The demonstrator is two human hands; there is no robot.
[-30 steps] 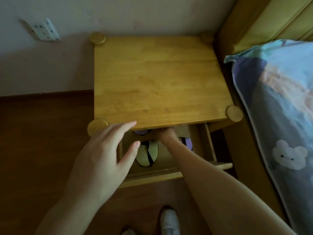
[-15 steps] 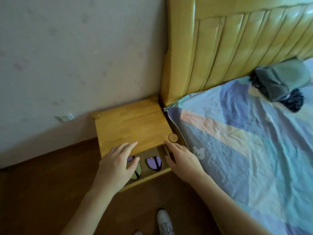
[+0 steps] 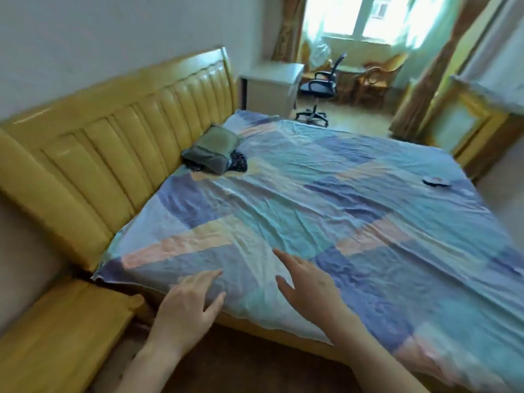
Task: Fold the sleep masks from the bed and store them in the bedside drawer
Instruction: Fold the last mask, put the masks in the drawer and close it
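Note:
The bed (image 3: 326,194), covered in a patchwork sheet of blue, teal and peach, fills the view. One sleep mask (image 3: 436,182), dark with a pale top, lies far off near the bed's right edge. My left hand (image 3: 188,304) hovers over the near corner of the bed, fingers apart and holding nothing. My right hand (image 3: 307,285) is beside it over the sheet, also open with nothing in it. The wooden bedside table (image 3: 65,330) shows at the lower left; its drawer is out of sight.
A folded grey-green cloth (image 3: 214,150) lies against the yellow padded headboard (image 3: 119,143), with a dark patterned item beside it. Beyond the bed stand a white cabinet (image 3: 269,86) and a black office chair (image 3: 320,86) by the window.
My view has swung up from the bedside drawer to the whole bed. Both hands have left the drawer and now hang over the bed's near corner.

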